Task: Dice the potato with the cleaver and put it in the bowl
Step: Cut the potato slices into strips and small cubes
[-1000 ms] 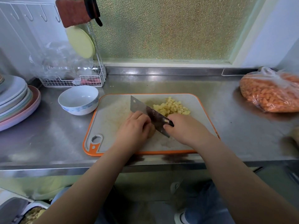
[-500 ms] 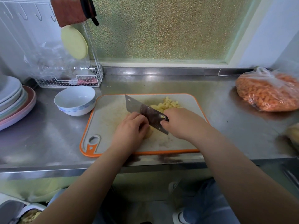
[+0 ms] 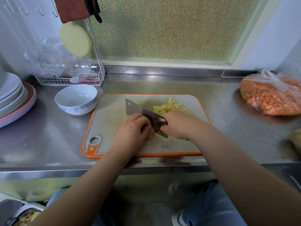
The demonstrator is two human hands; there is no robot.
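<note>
**Chopping on the board, bowl waiting at the left**

Starting at the far left, a stack of plates (image 3: 11, 95) sits at the counter's edge, pale ones on top of pink ones. Behind them a wire rack (image 3: 70, 79) holds crumpled clear plastic, with a round yellow-green lid (image 3: 75, 40) hanging above it and a reddish cloth (image 3: 71, 8) over that. Just in front of the rack stands the bowl (image 3: 76, 99), white with a blue pattern, upright, nothing visible inside, its rim just beside the board's left edge.

On to the board (image 3: 107, 115), grey with an orange rim, lying flat on the steel counter (image 3: 40, 136). The left hand (image 3: 132, 130) is curled down over the potato (image 3: 150, 136), fingertips tucked, knuckles touching the flat of the blade; only a small yellowish patch of the piece peeks out below the fingers. The cleaver (image 3: 145, 115) slants across the middle, tip up toward the far left, edge coming down right beside those knuckles. The right hand (image 3: 179, 124) is wrapped round the handle, which is hidden inside the fist.

Behind the right hand, a heap of dice (image 3: 171, 106) is piled on the far side of the board, pale yellow cubes.

Well off to the right, a clear bag (image 3: 270, 97) stuffed with orange pieces rests on the counter near the wall.
</note>
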